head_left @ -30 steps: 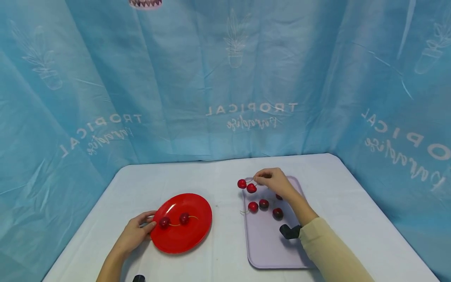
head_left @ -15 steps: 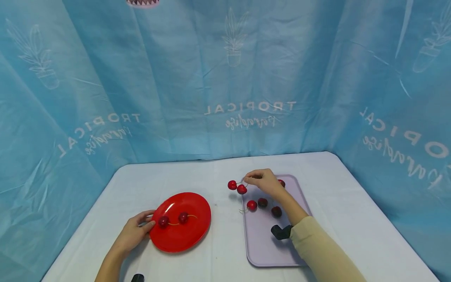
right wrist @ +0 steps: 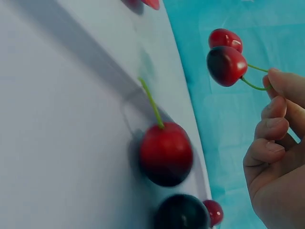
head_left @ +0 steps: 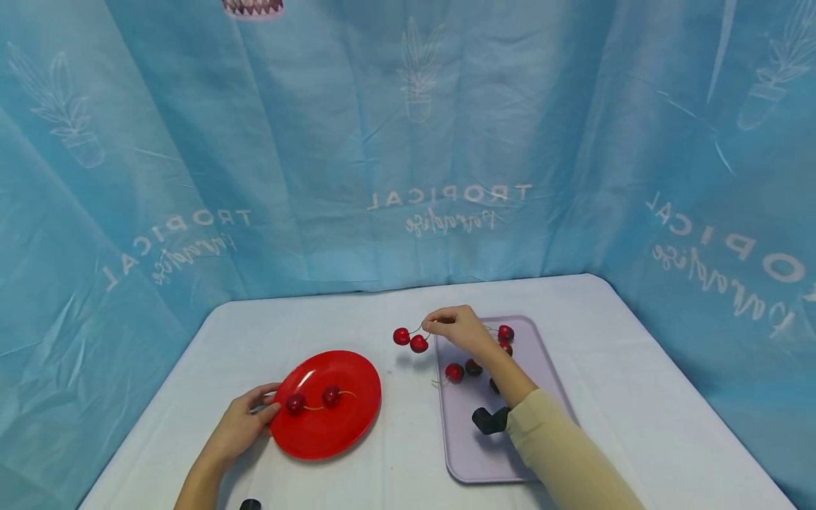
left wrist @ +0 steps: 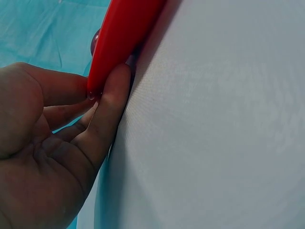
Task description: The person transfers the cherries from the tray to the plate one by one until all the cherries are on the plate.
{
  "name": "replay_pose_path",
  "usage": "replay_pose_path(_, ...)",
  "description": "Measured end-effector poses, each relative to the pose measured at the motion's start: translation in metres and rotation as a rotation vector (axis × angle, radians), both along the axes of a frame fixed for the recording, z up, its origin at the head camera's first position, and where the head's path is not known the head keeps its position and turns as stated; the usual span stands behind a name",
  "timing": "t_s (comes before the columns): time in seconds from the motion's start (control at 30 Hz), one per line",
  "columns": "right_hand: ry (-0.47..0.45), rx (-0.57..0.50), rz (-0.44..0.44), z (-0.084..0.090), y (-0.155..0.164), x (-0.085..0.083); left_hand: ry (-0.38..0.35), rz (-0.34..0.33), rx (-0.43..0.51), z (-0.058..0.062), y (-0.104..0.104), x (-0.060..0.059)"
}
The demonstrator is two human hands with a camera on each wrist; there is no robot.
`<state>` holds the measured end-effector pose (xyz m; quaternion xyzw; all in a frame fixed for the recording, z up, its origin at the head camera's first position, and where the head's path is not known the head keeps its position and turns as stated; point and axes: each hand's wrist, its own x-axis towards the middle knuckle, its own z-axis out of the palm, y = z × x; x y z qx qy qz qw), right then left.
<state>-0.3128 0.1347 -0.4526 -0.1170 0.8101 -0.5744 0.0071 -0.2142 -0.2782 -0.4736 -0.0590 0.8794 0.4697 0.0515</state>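
Between thumb and fingertips, my right hand (head_left: 457, 329) pinches the green stems of two red cherries (head_left: 418, 343). They hang in the air just left of the lilac tray (head_left: 472, 453); the right wrist view shows the pair of cherries (right wrist: 227, 66) dangling from the fingers. My left hand (head_left: 245, 421) grips the near-left rim of a red plate (head_left: 325, 432), thumb on top and fingers beneath, as the left wrist view of the plate (left wrist: 124, 43) shows. Two darker cherries (head_left: 331, 396) with stems lie on the plate.
Several cherries lie in the tray's far half, among them a red cherry (head_left: 455, 373) with its stem over the left rim. My right forearm partly covers others. A white-covered table (head_left: 408, 425) carries everything, with a blue printed curtain (head_left: 331, 234) around its back and sides.
My right hand has moved left with the two cherries, from above the tray's far-left corner to beyond its left rim. More cherries in the tray have come into sight. The left hand stays at the plate.
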Motion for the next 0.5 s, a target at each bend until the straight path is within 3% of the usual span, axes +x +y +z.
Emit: replay_pose_path(0.5, -0.022, -0.016, 0.060, -0.002, -0.039, 0.006, 0.022, -0.012, 0.003, 0.001, 0.002, 0.001)
